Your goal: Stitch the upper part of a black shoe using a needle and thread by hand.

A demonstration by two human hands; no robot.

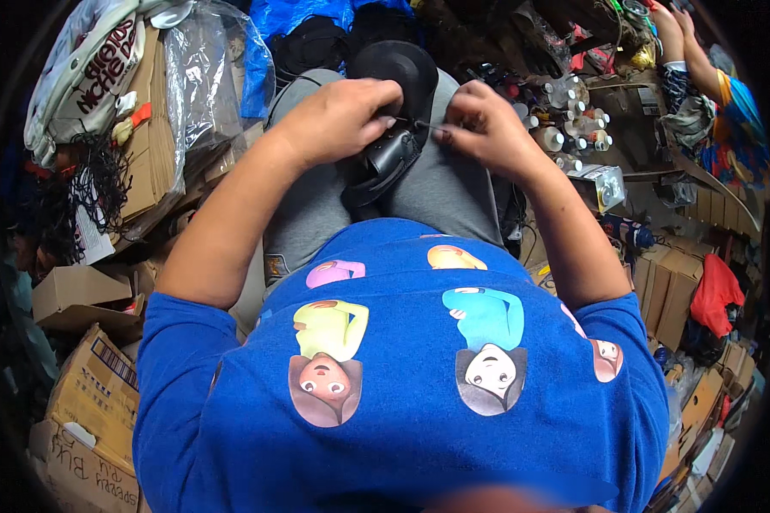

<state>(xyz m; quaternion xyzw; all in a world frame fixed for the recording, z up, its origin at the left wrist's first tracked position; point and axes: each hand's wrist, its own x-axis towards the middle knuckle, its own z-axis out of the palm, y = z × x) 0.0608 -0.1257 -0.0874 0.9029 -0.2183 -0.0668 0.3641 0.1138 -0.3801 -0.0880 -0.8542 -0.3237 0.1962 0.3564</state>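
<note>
A black leather shoe [387,156] rests between my thighs on my lap, its shiny part toward me. My left hand [342,121] is closed at the shoe's left side, thumb and fingers pinched at the lacing; the exact grip is partly hidden. From the shoe's opening a thin black shoelace [426,126] runs to the right. My right hand [490,132] pinches the end of this lace between thumb and forefinger, with the other fingers curled. A rounded black piece [402,73] lies at the far end of the shoe.
Flattened cardboard and clear plastic [198,94] stand at the left, beside a tangle of black cords [94,184]. Open boxes [85,295] lie below. Several white-capped bottles [577,120] stand at the right. Another person's arm [689,51] shows at the far right.
</note>
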